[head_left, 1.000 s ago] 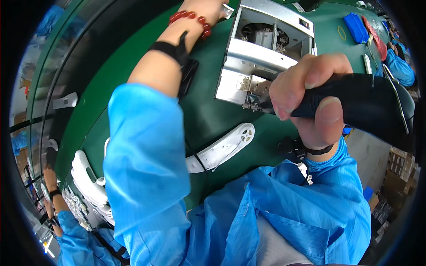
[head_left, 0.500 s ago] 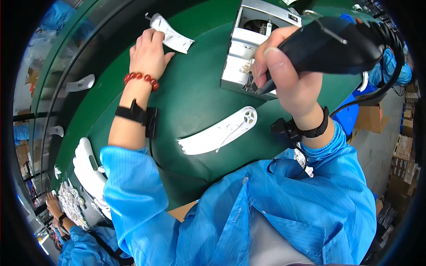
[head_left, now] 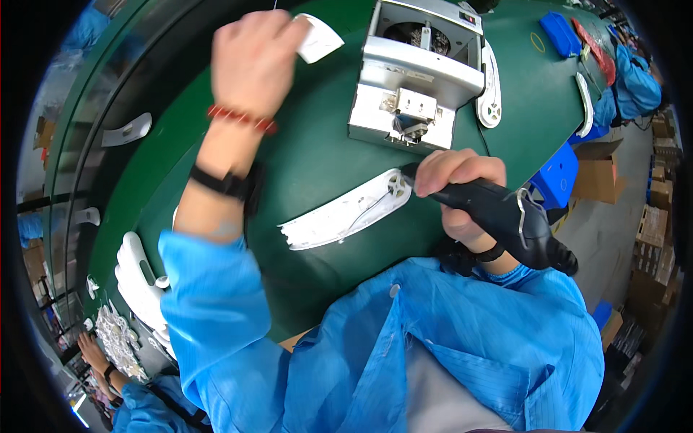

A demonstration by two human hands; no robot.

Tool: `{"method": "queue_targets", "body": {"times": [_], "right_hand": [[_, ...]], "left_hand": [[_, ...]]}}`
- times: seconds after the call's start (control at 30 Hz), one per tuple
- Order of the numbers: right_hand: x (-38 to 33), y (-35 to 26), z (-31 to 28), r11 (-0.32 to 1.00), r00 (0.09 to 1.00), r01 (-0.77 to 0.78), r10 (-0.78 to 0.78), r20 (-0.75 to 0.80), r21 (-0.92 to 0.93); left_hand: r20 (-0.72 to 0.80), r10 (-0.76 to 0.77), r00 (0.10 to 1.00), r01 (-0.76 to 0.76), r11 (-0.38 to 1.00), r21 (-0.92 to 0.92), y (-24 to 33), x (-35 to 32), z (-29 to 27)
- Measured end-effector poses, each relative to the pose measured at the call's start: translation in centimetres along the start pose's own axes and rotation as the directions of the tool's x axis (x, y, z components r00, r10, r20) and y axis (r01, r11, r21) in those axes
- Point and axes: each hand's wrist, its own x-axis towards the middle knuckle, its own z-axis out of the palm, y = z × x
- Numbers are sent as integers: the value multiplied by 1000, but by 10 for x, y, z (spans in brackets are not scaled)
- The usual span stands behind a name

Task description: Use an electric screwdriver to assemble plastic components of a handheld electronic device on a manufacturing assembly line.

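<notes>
My left hand point(head_left: 253, 65), blurred at the far left of the green table, is curled on a curved white plastic piece point(head_left: 321, 40); its fingertips are mostly hidden. My right hand point(head_left: 462, 187) is wrapped round a black electric screwdriver point(head_left: 498, 213), whose nose points at the wheel-like round end of a long white plastic arm point(head_left: 339, 216). That arm lies on the table in front of me, with a thin wire along its inner side. Beyond my right hand stands a silver screw feeder point(head_left: 426, 72) with an open top.
Another white arm point(head_left: 490, 94) lies right of the feeder. White shells point(head_left: 137, 270) and a heap of small white parts point(head_left: 119, 335) are at left, near a co-worker's hand point(head_left: 92, 353). Blue bins point(head_left: 556, 180) stand at right, beside a cardboard box point(head_left: 598, 173).
My right hand has brought the screwdriver from the feeder down and nearer, to the white arm's round end. My left hand has moved up with the curved white piece, which has shifted right.
</notes>
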Motion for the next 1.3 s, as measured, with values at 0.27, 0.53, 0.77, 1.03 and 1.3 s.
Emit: {"method": "queue_targets", "body": {"times": [0.27,0.53,0.77,1.03,1.3], "right_hand": [[-4,-13,2,977,983,-147,162,-86,152],[8,6,-3,987,984,-157,155,-92,-17],[12,1,2,980,986,-93,116,-124,178],[44,-38,17,859,987,-144,160,8,491],[42,-40,23,874,991,-137,126,55,466]], "left_hand": [[572,-791,216,387,-469,-794,57,-138,-108],[774,-633,-17,495,-678,-544,101,-183,-152],[226,-872,433,872,342,-350,128,-180,-171],[408,-420,811,585,569,-577,168,-99,-119],[388,-544,744,649,450,-614,171,-104,-120]]}}
